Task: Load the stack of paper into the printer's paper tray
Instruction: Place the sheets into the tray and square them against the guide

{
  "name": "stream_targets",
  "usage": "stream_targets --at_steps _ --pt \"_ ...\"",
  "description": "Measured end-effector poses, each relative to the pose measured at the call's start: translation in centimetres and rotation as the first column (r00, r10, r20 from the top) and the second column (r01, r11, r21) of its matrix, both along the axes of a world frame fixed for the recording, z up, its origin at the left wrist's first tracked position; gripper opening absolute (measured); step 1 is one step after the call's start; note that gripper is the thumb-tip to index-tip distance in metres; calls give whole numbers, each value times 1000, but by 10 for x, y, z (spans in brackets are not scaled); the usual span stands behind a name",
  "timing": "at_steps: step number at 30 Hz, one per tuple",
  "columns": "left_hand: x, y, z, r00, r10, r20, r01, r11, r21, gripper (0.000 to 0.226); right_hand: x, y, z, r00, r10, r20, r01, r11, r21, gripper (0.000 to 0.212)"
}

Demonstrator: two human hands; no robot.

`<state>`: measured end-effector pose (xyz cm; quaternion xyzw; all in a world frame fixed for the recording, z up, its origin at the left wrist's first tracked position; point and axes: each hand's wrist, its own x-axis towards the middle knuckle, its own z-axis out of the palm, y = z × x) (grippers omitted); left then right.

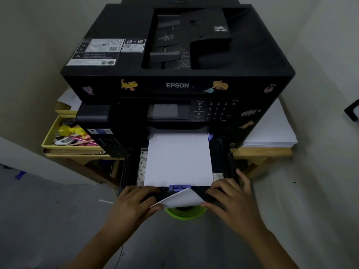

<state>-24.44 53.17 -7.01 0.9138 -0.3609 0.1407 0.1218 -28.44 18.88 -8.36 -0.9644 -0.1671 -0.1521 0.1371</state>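
Observation:
A black Epson printer [174, 55] stands on a wooden table. Its paper tray [221, 158] is pulled out toward me, and a white stack of paper [178, 158] lies flat in it against a purple guide [179, 187]. A white sheet [182, 199] sticks out tilted below the tray's front edge. My left hand [134, 202] grips the tray front at the left, thumb touching that sheet. My right hand [231, 199] grips the tray front at the right, thumb at the sheet's right corner.
A yellow box [48, 140] of small stationery sits left of the printer. More white paper [272, 129] is piled on the wooden table [260, 152] at the right. A green round container [184, 213] stands on the grey floor under the tray. Walls close in on both sides.

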Motion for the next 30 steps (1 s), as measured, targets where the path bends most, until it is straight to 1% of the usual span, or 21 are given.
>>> stream_targets --at_steps 3,9,18,23,26,30 --pt "-2 -1 -2 999 -24 29 25 999 -31 34 -3 2 -1 1000 -17 11 17 1000 -13 33" --pt "4 1 -6 992 -79 97 82 996 -27 36 -1 1 -4 1000 -6 24 6 1000 -1 38" --pt "9 4 -8 983 -127 135 129 992 0 38 2 0 -5 1000 -1 20 1 1000 5 41" --pt "9 4 -9 977 -140 158 142 990 0 37 3 -3 -7 1000 16 0 -16 1000 11 36" --pt "10 5 -11 978 -146 152 147 989 7 35 5 -4 -7 1000 23 5 -23 1000 10 34" --pt "8 3 -9 983 -121 137 124 992 -8 37 5 -3 -5 1000 16 11 -17 999 29 37"
